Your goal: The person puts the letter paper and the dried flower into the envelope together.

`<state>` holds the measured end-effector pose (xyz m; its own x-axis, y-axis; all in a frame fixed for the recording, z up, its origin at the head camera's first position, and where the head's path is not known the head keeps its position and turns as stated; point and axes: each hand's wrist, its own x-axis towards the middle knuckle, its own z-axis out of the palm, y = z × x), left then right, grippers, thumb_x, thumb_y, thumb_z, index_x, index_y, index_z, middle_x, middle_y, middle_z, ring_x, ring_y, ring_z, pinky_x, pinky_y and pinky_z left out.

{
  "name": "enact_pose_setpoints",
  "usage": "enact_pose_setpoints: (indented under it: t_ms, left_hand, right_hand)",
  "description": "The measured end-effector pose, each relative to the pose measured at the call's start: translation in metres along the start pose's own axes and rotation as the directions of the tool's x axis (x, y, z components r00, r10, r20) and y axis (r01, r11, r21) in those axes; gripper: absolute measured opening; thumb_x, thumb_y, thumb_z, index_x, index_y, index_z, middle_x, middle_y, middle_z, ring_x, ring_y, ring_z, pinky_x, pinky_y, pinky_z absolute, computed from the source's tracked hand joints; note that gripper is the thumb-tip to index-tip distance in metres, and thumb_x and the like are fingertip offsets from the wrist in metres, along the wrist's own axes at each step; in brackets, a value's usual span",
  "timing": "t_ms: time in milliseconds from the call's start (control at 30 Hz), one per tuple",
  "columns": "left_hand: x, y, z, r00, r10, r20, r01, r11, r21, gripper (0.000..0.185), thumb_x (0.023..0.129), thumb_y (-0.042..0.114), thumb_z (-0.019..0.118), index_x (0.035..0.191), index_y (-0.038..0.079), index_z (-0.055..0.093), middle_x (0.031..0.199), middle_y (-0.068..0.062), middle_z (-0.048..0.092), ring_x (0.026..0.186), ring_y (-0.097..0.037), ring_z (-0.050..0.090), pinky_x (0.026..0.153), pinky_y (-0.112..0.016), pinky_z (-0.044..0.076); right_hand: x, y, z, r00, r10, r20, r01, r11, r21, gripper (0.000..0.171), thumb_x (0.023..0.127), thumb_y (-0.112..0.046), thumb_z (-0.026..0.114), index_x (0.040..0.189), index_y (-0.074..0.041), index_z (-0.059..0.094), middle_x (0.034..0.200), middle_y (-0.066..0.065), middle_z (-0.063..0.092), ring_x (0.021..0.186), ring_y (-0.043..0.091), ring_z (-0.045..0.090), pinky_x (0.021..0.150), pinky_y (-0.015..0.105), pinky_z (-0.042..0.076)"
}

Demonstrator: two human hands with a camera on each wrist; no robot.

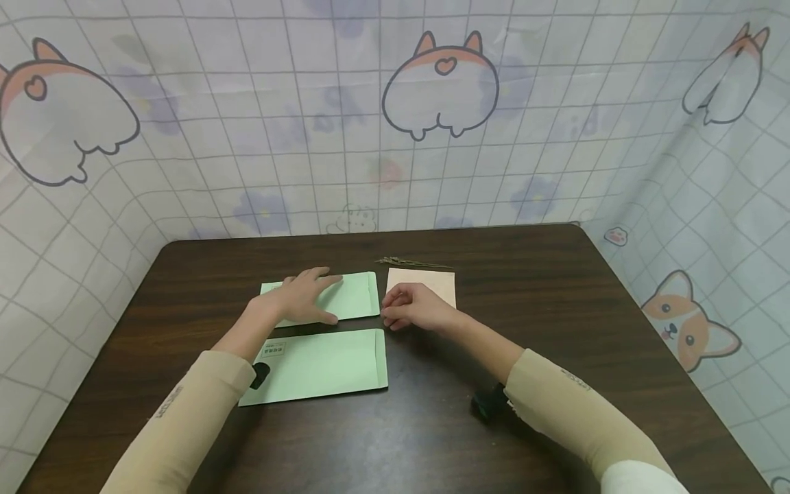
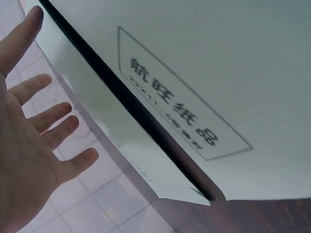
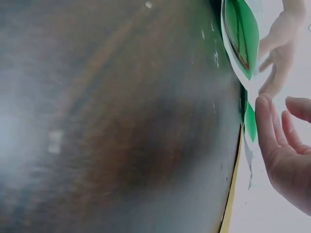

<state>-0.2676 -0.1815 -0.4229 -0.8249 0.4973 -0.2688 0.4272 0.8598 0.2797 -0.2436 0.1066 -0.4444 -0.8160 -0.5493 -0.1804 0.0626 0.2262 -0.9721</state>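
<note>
Two pale green envelopes lie on a dark wooden table (image 1: 555, 309). My left hand (image 1: 308, 298) rests flat, fingers straight, on the farther green envelope (image 1: 354, 295). The nearer green envelope (image 1: 327, 363) carries a printed box label (image 2: 184, 107) and lies untouched under my left forearm. A beige paper (image 1: 426, 281) lies right of the farther envelope. My right hand (image 1: 410, 312) sits at its near left corner with fingers loosely curled. In the right wrist view the right hand (image 3: 286, 155) holds nothing between its fingers.
A thin dried sprig (image 1: 410, 263) lies just behind the beige paper. A cartoon-print grid cloth (image 1: 395, 137) walls the table at the back and both sides. Black wrist cameras (image 1: 490, 401) sit on both forearms.
</note>
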Motion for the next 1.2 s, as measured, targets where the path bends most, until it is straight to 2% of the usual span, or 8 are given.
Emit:
enact_pose_setpoints:
  t_ms: [200,500,767,967,1200]
  left_hand:
    - [0.006,-0.004,0.002,0.999,-0.032,0.015,0.032,0.999,-0.022,0.095,0.090,0.052,0.076,0.162,0.011,0.031,0.165,-0.027,0.019,0.150,-0.047,0.021,0.109,-0.076,0.019]
    - [0.008,-0.007,0.004,0.998,-0.052,0.046,0.054,0.998,-0.043,0.102,0.084,0.054,0.081,0.163,0.012,0.030,0.164,-0.029,0.019,0.148,-0.050,0.022,0.108,-0.077,0.021]
    - [0.011,-0.011,0.002,0.999,-0.026,0.025,0.028,0.998,-0.048,0.100,0.083,0.043,0.087,0.162,0.014,0.033,0.162,-0.022,0.027,0.146,-0.047,0.028,0.104,-0.079,0.024]
    - [0.012,-0.013,0.002,1.000,-0.010,0.000,0.010,0.999,-0.050,0.098,0.083,0.042,0.087,0.161,0.013,0.035,0.160,-0.021,0.032,0.144,-0.046,0.032,0.103,-0.079,0.026]
    - [0.011,-0.012,0.002,1.000,-0.005,-0.001,0.005,0.998,-0.063,0.098,0.083,0.042,0.087,0.161,0.013,0.035,0.159,-0.021,0.033,0.144,-0.046,0.033,0.104,-0.079,0.026]
  right_hand:
    - [0.014,0.003,-0.005,1.000,0.013,-0.011,-0.013,1.000,0.014,0.029,0.098,-0.001,0.066,0.124,0.012,0.060,0.103,0.023,0.071,0.092,0.030,0.071,0.086,0.045,0.059]
    - [0.028,0.004,-0.004,0.996,0.034,-0.079,-0.027,0.996,0.084,0.029,0.099,0.002,0.064,0.125,0.013,0.061,0.107,0.023,0.070,0.090,0.025,0.071,0.086,0.040,0.059]
    - [0.041,-0.001,-0.002,0.992,0.013,-0.124,-0.003,0.997,0.079,0.030,0.101,-0.001,0.062,0.128,0.013,0.060,0.106,0.023,0.069,0.092,0.030,0.072,0.085,0.039,0.059]
    - [0.047,-0.005,-0.003,0.989,0.019,-0.145,-0.006,0.996,0.091,0.031,0.101,-0.001,0.062,0.129,0.013,0.059,0.107,0.024,0.068,0.094,0.032,0.071,0.088,0.042,0.058]
    - [0.053,-0.002,-0.002,0.984,0.029,-0.173,-0.013,0.996,0.093,0.029,0.101,0.000,0.063,0.127,0.012,0.060,0.107,0.022,0.068,0.093,0.029,0.071,0.087,0.039,0.058]
